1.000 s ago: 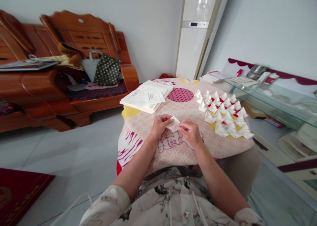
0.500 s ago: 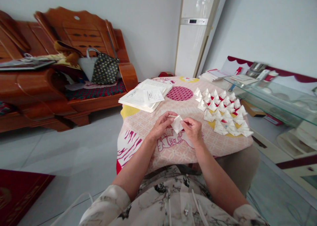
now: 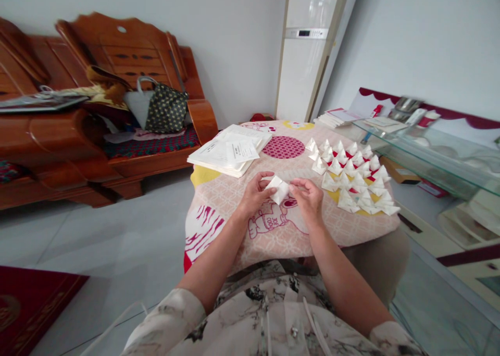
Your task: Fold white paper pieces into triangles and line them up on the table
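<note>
Ideally creasing crisply, left hand (image 3: 254,194) and right hand (image 3: 309,197) are pinching folded white paper (image 3: 279,190) between nearly closed fingers (image 3: 267,192)

The person wears an off-white fabric top (image 3: 238,322) with a blotchy black-and-grey print. Its loose sleeves (image 3: 175,312) end near the elbows. Thin pale cords (image 3: 313,322) hang in front.

No text can be read: print on the paper stack (image 3: 216,157), left of centre, is too small.

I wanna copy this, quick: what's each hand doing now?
Left hand: closed, pinching folded white paper.
Right hand: at the paper's edge; cannot tell if gripping.
</note>
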The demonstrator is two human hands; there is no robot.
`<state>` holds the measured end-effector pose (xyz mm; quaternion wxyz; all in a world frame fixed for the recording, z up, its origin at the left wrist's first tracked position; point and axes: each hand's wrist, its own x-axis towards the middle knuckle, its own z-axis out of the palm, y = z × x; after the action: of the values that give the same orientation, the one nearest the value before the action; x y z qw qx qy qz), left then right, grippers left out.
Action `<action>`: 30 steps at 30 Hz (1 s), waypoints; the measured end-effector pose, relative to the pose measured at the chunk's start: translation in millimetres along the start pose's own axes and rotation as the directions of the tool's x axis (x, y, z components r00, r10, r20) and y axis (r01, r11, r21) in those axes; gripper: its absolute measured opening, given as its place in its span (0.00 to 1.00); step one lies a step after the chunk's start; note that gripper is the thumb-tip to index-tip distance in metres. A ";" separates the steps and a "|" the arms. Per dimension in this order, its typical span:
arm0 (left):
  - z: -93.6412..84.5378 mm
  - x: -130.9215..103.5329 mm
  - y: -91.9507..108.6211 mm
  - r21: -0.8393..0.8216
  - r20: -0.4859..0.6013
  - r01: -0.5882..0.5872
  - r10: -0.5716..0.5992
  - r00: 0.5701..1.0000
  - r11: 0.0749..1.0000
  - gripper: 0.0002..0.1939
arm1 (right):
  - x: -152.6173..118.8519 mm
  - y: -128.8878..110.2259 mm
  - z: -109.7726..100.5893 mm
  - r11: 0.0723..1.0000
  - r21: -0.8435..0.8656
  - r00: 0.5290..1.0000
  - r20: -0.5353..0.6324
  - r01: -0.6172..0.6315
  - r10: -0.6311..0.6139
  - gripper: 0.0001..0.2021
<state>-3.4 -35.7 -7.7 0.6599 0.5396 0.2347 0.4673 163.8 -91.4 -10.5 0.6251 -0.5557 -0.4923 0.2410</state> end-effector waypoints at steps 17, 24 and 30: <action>-4.0 -0.1 0.8 0.073 -0.018 -0.035 0.036 0.999 0.997 0.16 | -8.6 -16.5 8.4 0.910 0.153 0.861 0.414 -0.385 0.295 0.18; -6.4 -2.3 1.5 0.098 0.066 0.021 -0.027 0.997 0.995 0.15 | -6.0 -12.7 5.2 0.926 0.119 0.866 0.413 -0.359 0.283 0.18; -7.7 -1.0 -2.1 0.134 0.071 0.035 -0.045 0.996 0.990 0.17 | -6.6 -8.0 4.9 0.936 0.093 0.861 0.432 -0.340 0.270 0.18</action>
<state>-9.3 -32.7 -12.2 0.6399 0.5944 0.2514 0.4170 154.9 -96.9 -5.8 0.5050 -0.5092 -0.4965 0.4891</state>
